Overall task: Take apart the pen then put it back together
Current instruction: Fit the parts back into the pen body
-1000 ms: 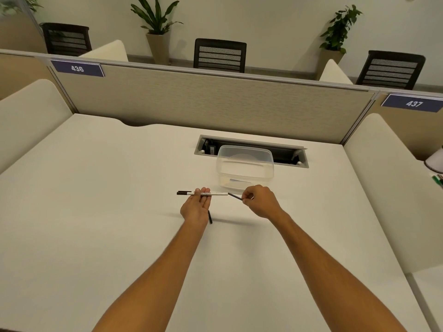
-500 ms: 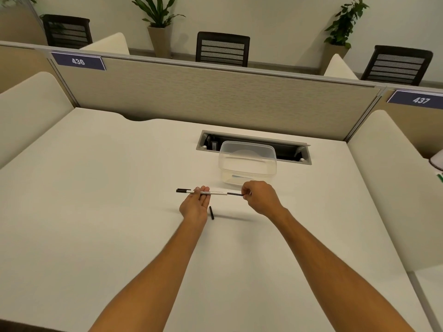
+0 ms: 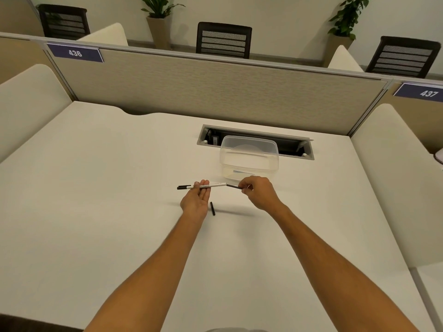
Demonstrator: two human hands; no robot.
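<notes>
My left hand (image 3: 196, 202) pinches a white pen barrel (image 3: 214, 185) with a black end pointing left, held level above the white desk (image 3: 96, 212). My right hand (image 3: 257, 194) grips a thin dark refill (image 3: 233, 186) by its right end; the refill's left tip meets the barrel's open right end at a slight angle. A small black pen piece (image 3: 212, 208) lies on the desk just below, between my two hands.
A clear plastic container (image 3: 249, 159) stands just beyond my hands, in front of a cable slot (image 3: 297, 146) in the desk. A grey partition (image 3: 215, 92) closes the far edge, with curved white dividers left and right.
The refill, in line with the barrel half a second ago, now sits at a slight angle at the barrel's end. The camera has tilted a little; my hands stay in place.
</notes>
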